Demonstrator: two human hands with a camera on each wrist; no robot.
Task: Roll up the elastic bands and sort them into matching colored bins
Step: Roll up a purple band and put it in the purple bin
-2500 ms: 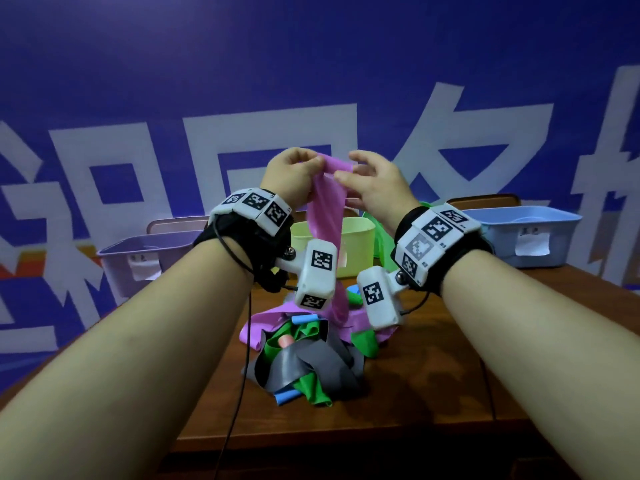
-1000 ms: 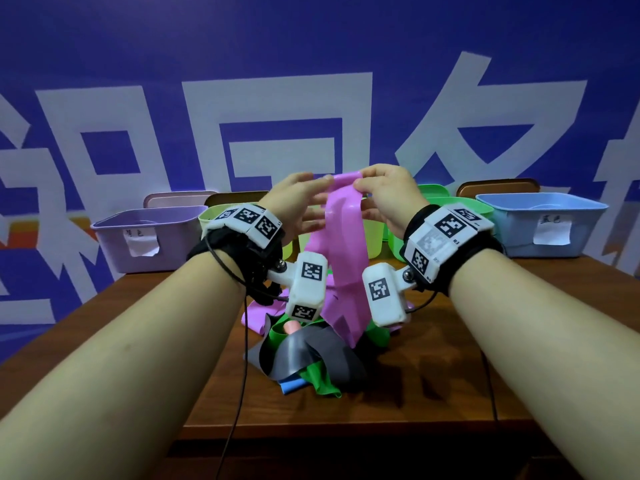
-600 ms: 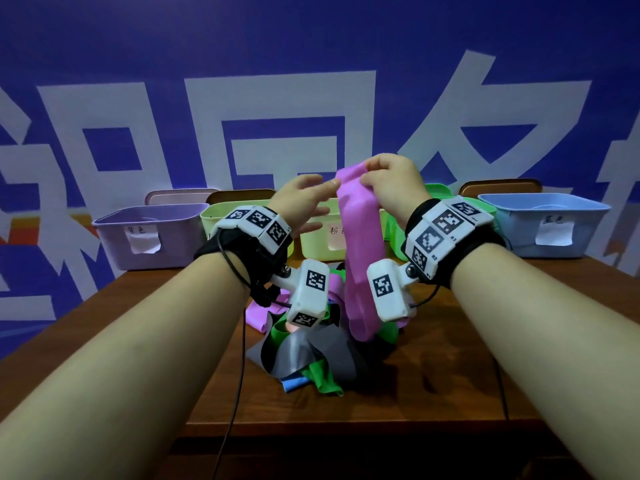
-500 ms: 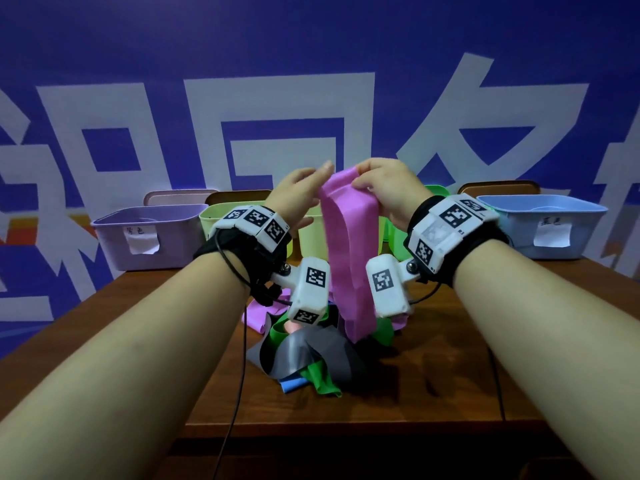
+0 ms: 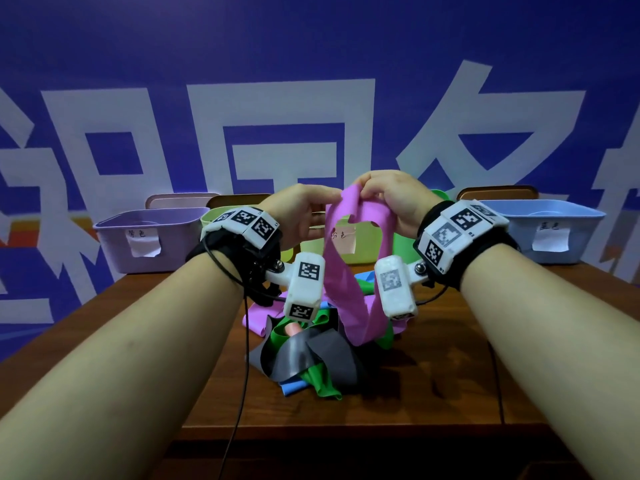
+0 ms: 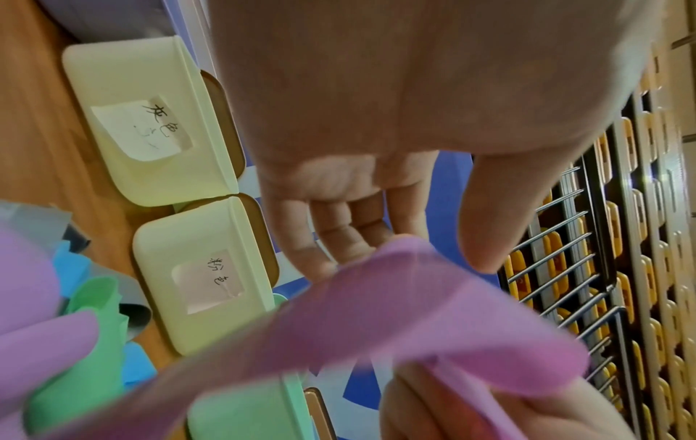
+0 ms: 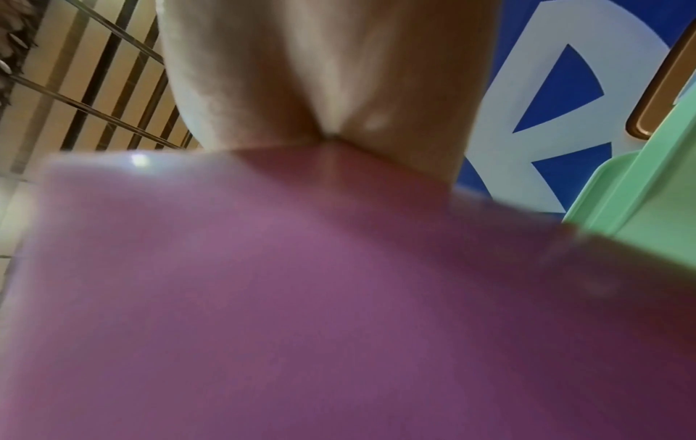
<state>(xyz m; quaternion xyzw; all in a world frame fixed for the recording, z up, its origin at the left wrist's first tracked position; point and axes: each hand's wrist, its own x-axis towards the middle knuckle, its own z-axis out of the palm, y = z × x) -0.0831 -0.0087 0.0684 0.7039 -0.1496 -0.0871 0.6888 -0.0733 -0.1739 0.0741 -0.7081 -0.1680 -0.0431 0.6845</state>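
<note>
**Pink band held up, roll not yet started**

The pink band (image 5: 343,271) is held above the pile (image 5: 304,337), its top edge pinched by the right hand (image 5: 391,199). The left hand (image 5: 301,213) lies with fingers straight and spread, only the tips touching the band. The tail hangs into the pile. For a tight roll, the top edge should be flattened and squared first, then turned over itself under light tension. The bins (image 5: 138,237) stand behind.
</note>
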